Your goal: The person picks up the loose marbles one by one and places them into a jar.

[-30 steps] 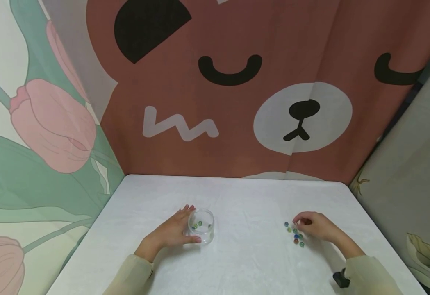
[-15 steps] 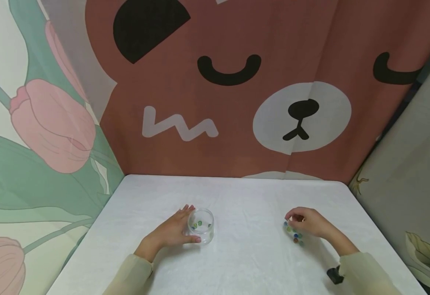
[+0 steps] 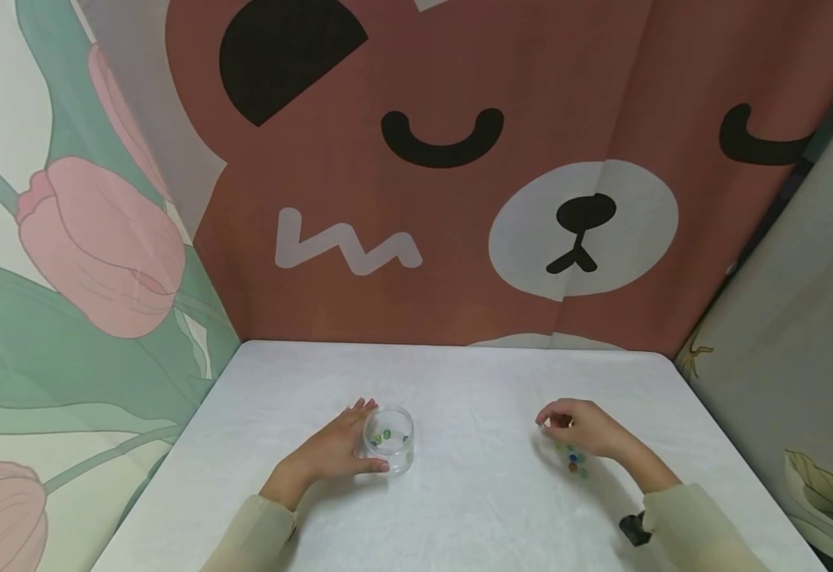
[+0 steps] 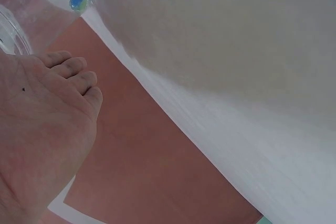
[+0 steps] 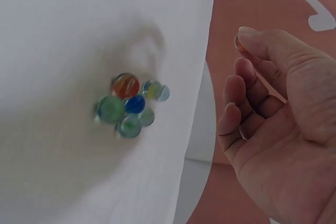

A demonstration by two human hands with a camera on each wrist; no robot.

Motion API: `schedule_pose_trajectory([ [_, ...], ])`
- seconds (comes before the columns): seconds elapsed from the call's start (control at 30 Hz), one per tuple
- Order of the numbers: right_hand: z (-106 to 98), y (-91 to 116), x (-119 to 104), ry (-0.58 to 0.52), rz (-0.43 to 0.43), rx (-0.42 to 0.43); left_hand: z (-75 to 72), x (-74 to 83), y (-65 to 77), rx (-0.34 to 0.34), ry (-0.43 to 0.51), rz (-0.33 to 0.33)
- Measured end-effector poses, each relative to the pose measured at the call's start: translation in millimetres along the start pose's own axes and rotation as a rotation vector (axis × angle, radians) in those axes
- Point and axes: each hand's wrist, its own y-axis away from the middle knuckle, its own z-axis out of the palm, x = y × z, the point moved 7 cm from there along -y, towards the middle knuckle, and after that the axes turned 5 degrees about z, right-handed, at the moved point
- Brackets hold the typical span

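A clear round jar (image 3: 400, 462) stands upright on the left half of the table, with a few glass marbles (image 3: 387, 434) at its bottom. My left hand (image 3: 330, 454) holds it from the left, thumb across the front and fingers behind. At the right, my right hand (image 3: 588, 430) is just above the table and pinches a marble (image 5: 239, 43) between thumb and index finger. An orange tint shows in that marble; the fingertips cover most of it. Below lies a cluster of loose marbles: an orange one (image 5: 125, 86), a blue one (image 5: 135, 104) and several greenish ones (image 5: 111, 109).
White cloth covers the table (image 3: 473, 508). A brown bear-print curtain (image 3: 459, 310) hangs at its back edge, with printed curtains at both sides. A small black object (image 3: 634, 528) is by the right sleeve cuff.
My right hand has moved left and slightly up from the right of the marble cluster to above its far left end. The left hand and the jar have stayed in place.
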Motion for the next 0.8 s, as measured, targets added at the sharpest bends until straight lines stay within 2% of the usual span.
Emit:
schedule_pose_trajectory([
  [0.53, 5.2, -11.2, -26.0, -0.019, -0.069, 0.009, 1.3, 0.3, -1.6, 0.003, -0.011, 0.008],
  [0.8, 11.9, -20.9, -31.2, -0.023, -0.052, 0.004, 1.8, -0.4, -1.9, 0.005, -0.005, -0.001],
])
